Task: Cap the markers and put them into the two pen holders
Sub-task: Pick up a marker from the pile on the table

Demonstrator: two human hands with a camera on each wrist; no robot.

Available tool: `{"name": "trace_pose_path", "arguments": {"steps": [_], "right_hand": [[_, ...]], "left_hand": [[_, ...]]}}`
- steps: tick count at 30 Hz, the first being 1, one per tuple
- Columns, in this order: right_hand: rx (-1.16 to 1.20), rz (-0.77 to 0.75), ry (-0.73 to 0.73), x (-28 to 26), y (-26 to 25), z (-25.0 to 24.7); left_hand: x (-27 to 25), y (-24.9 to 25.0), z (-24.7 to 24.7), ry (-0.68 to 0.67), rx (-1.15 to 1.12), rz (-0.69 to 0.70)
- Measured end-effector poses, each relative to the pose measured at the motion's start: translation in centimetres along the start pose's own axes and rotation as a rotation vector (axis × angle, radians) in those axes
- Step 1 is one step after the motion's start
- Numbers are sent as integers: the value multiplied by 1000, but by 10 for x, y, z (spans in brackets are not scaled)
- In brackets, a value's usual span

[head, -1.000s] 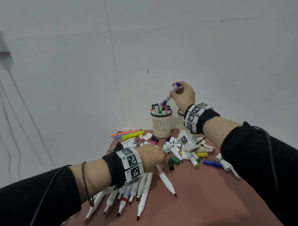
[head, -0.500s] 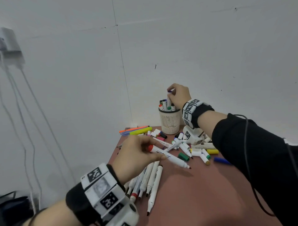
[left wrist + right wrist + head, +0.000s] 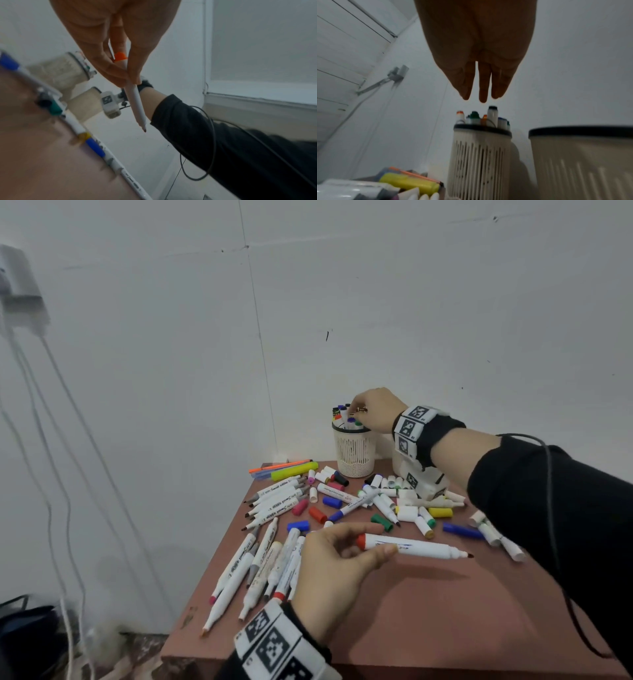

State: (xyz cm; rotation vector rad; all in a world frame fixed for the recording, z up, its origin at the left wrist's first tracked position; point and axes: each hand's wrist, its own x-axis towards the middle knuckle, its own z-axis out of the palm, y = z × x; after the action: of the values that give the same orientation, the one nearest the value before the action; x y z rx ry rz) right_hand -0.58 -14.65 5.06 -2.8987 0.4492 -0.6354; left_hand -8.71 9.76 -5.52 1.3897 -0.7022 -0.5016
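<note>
My left hand [image 3: 378,541] pinches an uncapped white marker [image 3: 418,548] with a red end, holding it level above the brown table [image 3: 445,611]. In the left wrist view the left hand [image 3: 127,79] grips the same marker [image 3: 135,106] near its red end, tip bare. My right hand [image 3: 366,410] hovers over the white mesh pen holder [image 3: 354,453], which is full of capped markers. Its fingers [image 3: 482,88] are straight and hold nothing, just above the caps. A second holder [image 3: 583,162] stands right beside the first holder [image 3: 481,155].
Several uncapped markers [image 3: 270,559] lie in a row at the table's left side. Loose caps [image 3: 317,514] and more markers [image 3: 387,501] are scattered mid-table. A yellow highlighter [image 3: 294,470] lies by the wall. Cables [image 3: 51,474] hang at left.
The right hand lowered the purple-capped marker into the holder and let go of it. The left hand picked the red-ended marker off the table and lifted it toward the front.
</note>
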Motion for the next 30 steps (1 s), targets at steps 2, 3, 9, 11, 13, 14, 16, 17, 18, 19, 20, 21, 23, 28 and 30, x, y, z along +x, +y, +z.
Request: {"name": "trace_pose_path", "arguments": {"steps": [2,3,9,11,13,14,16,17,18,19,20,21,23,28,30], "right_hand": [[14,-36,-4,-11,1,-9],[10,-50,-12,-18,1,-12],[-135,-102,-293,-66,16,-17],[-202,-96,-445,-80,26,-15],[-224,-92,-574,-91,38,-11],[-229,-95,-620,-95,45,-9],[-241,-93,-683,-101,56,-6],[-249,-84,-708,-103,59,-4],[-259,-73,-728,-105,62,-2],[-270,-65,-739,-106,64,0],[-280,-63,-744,-106,65,2],[-293,-64,-746,-107,66,5],[-323,-81,-744,-104,65,10],[-412,-153,-732,-90,51,14],[-406,-182,-711,-82,38,12]], "left_hand": [[-1,-4,11,-3,-86,-56],[-1,-7,17,-5,-134,-89],[14,-26,33,10,-411,-328],[18,-30,34,5,-461,-358],[20,-31,35,-13,-497,-363],[20,-31,36,-23,-503,-359],[21,-32,37,-40,-485,-359],[21,-33,37,-43,-476,-367],[22,-33,37,-43,-473,-377],[23,-34,36,-43,-475,-384],[24,-34,36,-43,-479,-388],[24,-34,35,-44,-486,-391],[24,-34,34,-47,-507,-389],[24,-36,34,-60,-529,-371],[25,-36,34,-73,-536,-368]]}}
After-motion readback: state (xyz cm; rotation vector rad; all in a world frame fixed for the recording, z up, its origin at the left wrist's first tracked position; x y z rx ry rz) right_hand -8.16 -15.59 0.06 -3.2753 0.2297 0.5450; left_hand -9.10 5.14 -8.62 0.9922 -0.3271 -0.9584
